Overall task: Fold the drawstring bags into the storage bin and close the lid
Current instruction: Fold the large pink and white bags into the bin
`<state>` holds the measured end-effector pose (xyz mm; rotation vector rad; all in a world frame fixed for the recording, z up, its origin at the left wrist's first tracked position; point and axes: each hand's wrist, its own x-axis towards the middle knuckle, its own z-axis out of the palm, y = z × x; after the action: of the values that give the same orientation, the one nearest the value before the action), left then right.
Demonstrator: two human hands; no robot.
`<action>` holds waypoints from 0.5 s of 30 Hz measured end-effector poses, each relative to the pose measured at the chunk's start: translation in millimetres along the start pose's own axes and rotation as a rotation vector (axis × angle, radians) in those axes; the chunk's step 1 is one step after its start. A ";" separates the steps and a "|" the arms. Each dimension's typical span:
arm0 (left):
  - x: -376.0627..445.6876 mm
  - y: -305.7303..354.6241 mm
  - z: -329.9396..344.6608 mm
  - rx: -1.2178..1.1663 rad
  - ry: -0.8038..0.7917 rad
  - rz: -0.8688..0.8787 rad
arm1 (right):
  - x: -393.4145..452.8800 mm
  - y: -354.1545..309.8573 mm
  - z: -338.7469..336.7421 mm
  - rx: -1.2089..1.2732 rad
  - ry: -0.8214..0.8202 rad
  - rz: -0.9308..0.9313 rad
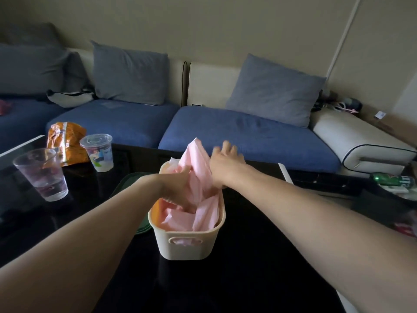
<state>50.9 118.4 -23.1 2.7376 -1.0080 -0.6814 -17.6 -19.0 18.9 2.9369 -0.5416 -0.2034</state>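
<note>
- Basically, left hand point(178, 184) pressed the pink drawstring bags point(200, 188) down into the cream storage bin point(187, 242) on the desk point(248, 256); its fingers were buried, so grip unclear.
- Right hand point(225, 163) rested on the upstanding fold, fingers spread, probably flattening it.
- Green lid point(126, 184) lay behind the bin, not yet fitted.

- The storage bin point(188, 243) looks like smooth, matt cream plastic.
- The drawstring bags point(203, 188) look like thin pink cloth, softly creased.
- The table point(259, 256) is black and glossy, mirror-like.
- At 9 o'clock, 2 cups point(41, 175) are clear, shiny plastic.
- At 10 o'clock, the snack packet point(65, 141) is crinkled, shiny orange foil.
- At 12 o'clock, the sofa cushions point(248, 136) are matt blue woven cloth.
</note>
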 end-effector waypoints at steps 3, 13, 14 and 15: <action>6.9 -5.3 2.7 0.010 -0.029 -0.002 | 6.5 -6.0 -7.0 -0.056 0.288 -0.384; 35.0 -2.0 1.7 0.066 -0.147 -0.142 | 40.2 -9.0 -8.5 -0.040 -0.323 -0.400; 38.6 -1.5 3.7 0.084 -0.145 -0.146 | 42.8 -13.9 -8.5 -0.056 -0.364 -0.398; 41.5 -1.8 4.9 0.098 -0.143 -0.142 | 46.3 -18.5 -8.0 -0.054 -0.410 -0.389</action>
<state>77.6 93.2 -43.1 2.9025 -0.9031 -0.8841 32.8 -17.8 18.7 2.9221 0.0037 -0.8600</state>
